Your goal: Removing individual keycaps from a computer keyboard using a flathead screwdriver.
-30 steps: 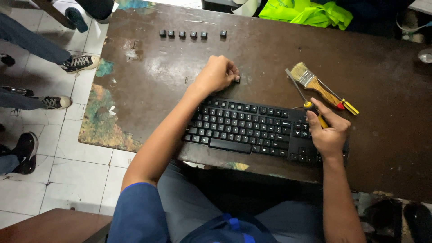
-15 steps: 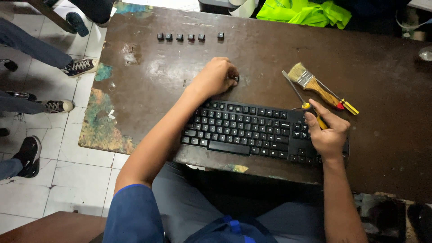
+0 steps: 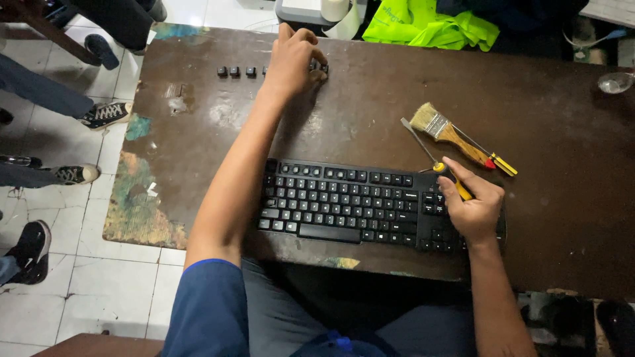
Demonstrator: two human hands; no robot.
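Observation:
A black keyboard lies at the near edge of a worn brown table. My left hand reaches to the far side of the table, fingers curled at a row of small black keycaps; whether it grips one is hidden. My right hand rests on the keyboard's right end and holds a yellow-handled screwdriver, its tip pointing away from me.
A paintbrush and a thin yellow-and-red tool lie right of the keyboard. Neon yellow cloth sits at the far edge, a glass object at far right. Other people's feet stand on the tiled floor at left.
My left hand has moved from just above the keyboard to the row of keycaps at the far side. My right hand stays put with the screwdriver.

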